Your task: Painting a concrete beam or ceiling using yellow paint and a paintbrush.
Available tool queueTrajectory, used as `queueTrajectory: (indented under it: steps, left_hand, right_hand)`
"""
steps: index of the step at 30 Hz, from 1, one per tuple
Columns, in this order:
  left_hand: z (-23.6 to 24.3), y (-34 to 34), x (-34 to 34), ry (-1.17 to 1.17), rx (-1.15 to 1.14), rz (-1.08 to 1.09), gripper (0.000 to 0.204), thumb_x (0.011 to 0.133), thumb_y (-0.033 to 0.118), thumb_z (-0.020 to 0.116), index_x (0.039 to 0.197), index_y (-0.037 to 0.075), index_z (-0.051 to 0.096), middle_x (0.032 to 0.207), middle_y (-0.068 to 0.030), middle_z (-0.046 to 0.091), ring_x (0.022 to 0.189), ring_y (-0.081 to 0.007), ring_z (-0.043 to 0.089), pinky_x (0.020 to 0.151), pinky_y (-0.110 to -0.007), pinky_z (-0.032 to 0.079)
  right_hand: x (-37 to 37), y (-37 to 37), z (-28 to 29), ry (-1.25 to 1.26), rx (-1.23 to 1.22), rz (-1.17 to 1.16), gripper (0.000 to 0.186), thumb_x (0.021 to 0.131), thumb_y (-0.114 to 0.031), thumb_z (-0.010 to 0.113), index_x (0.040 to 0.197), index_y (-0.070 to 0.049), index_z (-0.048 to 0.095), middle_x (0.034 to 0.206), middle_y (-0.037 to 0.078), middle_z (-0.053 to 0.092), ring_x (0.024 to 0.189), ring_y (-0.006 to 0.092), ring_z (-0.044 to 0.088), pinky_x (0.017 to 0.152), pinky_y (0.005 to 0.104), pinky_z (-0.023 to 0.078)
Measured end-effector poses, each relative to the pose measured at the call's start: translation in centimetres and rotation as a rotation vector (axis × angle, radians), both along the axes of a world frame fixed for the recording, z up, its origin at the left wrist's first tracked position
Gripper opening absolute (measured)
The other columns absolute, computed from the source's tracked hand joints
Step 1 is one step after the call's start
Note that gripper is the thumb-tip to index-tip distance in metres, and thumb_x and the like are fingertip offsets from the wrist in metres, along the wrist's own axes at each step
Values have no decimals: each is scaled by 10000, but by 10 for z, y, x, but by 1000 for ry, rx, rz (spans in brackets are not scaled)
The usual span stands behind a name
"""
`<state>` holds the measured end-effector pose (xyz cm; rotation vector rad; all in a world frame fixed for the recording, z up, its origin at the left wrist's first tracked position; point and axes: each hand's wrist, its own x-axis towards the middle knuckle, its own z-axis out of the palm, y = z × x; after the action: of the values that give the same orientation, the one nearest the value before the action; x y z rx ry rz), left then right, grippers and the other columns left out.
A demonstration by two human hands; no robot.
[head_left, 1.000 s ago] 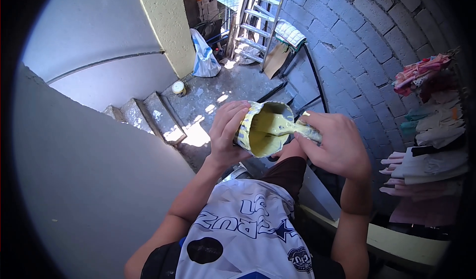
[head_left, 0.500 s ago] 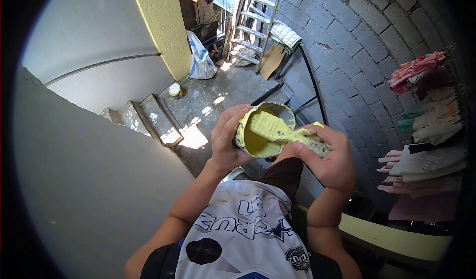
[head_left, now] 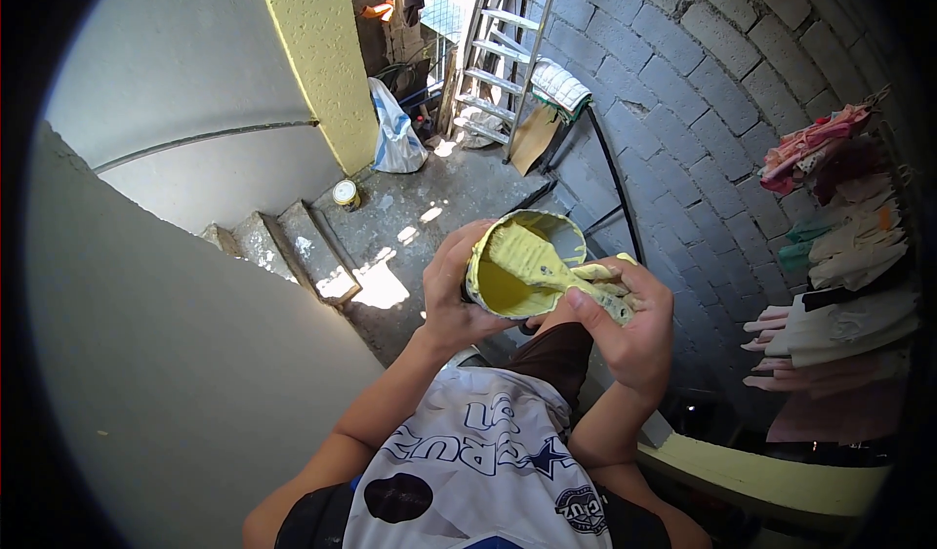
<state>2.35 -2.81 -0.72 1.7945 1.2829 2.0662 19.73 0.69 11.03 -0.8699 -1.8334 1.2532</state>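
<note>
My left hand (head_left: 454, 285) is wrapped round the side of a tilted can (head_left: 500, 290) with yellow paint coating its inside and rim. A paintbrush (head_left: 522, 256), its bristles thickly coated in yellow, lies across the can's mouth with its head inside. My right hand (head_left: 630, 325) grips the paint-smeared handle at the can's right, thumb on top, with a blob of yellow paint at a fingertip.
Below are concrete steps (head_left: 307, 242), a small paint pail (head_left: 346, 196) and a white sack (head_left: 395, 129). A ladder (head_left: 503, 81) and black railing (head_left: 610, 168) line the block wall. Clothes (head_left: 835, 246) hang at right. A yellow ledge (head_left: 771, 476) is low at right.
My right hand has shifted down and left, angling the brush further into the can, so more of its coated bristles show. The can sits slightly lower in view.
</note>
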Motion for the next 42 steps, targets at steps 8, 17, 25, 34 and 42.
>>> queueTrajectory:
  steps: [8, 17, 25, 34, 42]
  left_hand:
    - [-7, 9, -7, 2, -58, 1, 861, 543, 276, 891, 1229, 24, 437, 1199, -146, 516, 1066, -258, 542, 903, -378, 441]
    - [-29, 27, -4, -333, -134, 50, 678, 512, 137, 879, 1077, 11, 526, 969, -95, 624, 872, -181, 619, 795, -304, 482]
    - [-4, 58, -15, -382, -173, 48, 787, 480, 130, 890, 1120, 44, 440, 1018, -98, 586, 938, -199, 602, 857, -343, 477]
    - [-12, 79, -31, -535, -132, 154, 862, 428, 105, 876, 1158, 47, 420, 1058, -96, 565, 980, -217, 584, 888, -360, 463]
    - [7, 73, -28, -538, -197, 320, 744, 516, 157, 873, 1156, 32, 513, 1074, -99, 583, 963, -204, 580, 860, -331, 463]
  right_hand:
    - [14, 4, 4, -166, 68, -37, 124, 779, -47, 666, 856, 39, 621, 693, 73, 612, 646, 85, 581, 594, 246, 458]
    - [30, 32, -49, -91, 63, 20, 222, 795, -126, 710, 930, 26, 622, 778, 76, 629, 736, 70, 562, 667, 241, 454]
    - [2, 89, -44, 375, 36, -78, 245, 809, -86, 701, 997, 15, 581, 790, 28, 598, 622, 66, 536, 536, 210, 434]
    - [-62, 233, 117, 770, 892, -201, 240, 897, -157, 576, 1025, -37, 412, 714, 45, 500, 540, 87, 422, 482, 217, 339]
    - [-77, 295, 233, 765, 1280, -394, 323, 924, -255, 567, 1089, 5, 468, 904, 66, 529, 734, 119, 514, 666, 258, 440]
